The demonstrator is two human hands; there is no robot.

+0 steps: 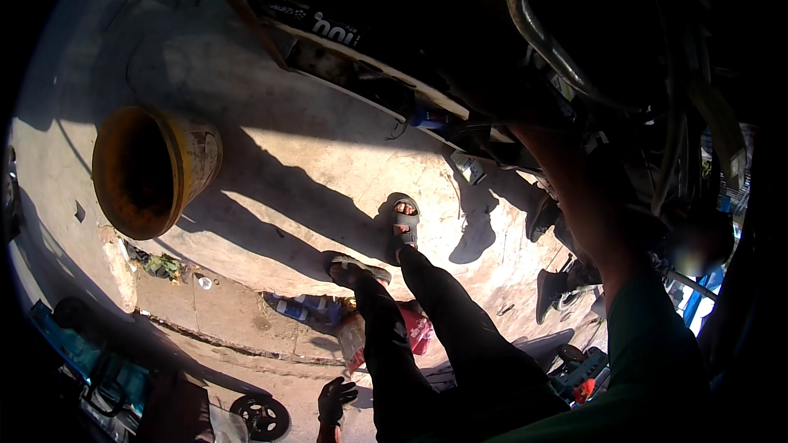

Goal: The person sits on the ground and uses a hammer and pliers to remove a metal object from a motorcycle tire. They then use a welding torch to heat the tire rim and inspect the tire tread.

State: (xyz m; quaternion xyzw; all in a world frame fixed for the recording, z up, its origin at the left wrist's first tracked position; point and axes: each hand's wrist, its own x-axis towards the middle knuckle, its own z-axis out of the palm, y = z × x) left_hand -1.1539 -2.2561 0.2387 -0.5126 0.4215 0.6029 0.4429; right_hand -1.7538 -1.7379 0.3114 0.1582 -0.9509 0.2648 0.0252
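My left hand (335, 400), in a dark glove, hangs low beside my left leg with its fingers apart and nothing in them. My right forearm (574, 189), below a green sleeve, reaches up into a dark shelf (369, 61) at the upper right. Deep shadow hides my right hand there, so its fingers and anything in them cannot be made out. Closest to where that arm goes in are a blue object (428, 119) on the shelf's edge and a small pale box (468, 167) below it.
A yellow bucket (197, 156) lies tipped at the left. A curved metal tube (546, 45) arches over the shelf. Another person's shoe (552, 294) shows at the right. Behind my legs lie a red bag (417, 326) and blue items (300, 310). A wheel (260, 417) sits lower left.
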